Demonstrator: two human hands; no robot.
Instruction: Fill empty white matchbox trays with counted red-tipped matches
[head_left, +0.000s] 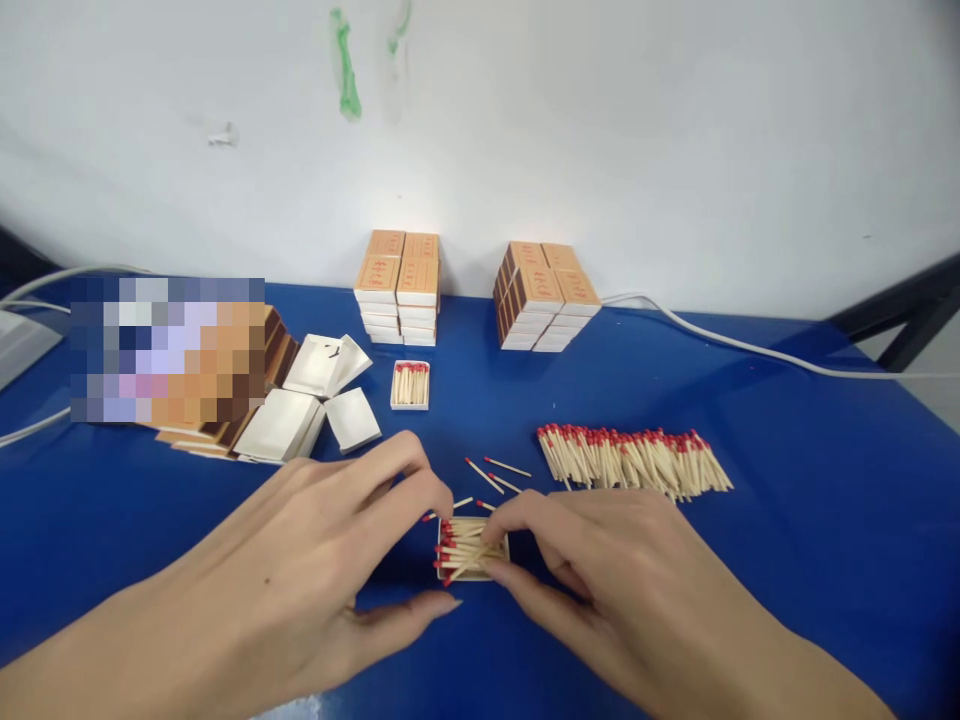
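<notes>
A small white matchbox tray lies on the blue table in front of me, filled with red-headed matches pointing left. My left hand is at its left side, index fingertip by the upper left corner and thumb apart below, holding nothing. From the right, my right hand pinches the plain ends of some matches between thumb and index finger. Just beyond the tray, several loose matches are scattered. A large row of matches lies farther right, partly behind my right hand.
A second filled tray sits farther back. Near the wall stand two stacks of matchboxes, a left stack and a right stack. Empty white trays and brown box sleeves are piled left, beside a blurred patch. A cable runs along the back right.
</notes>
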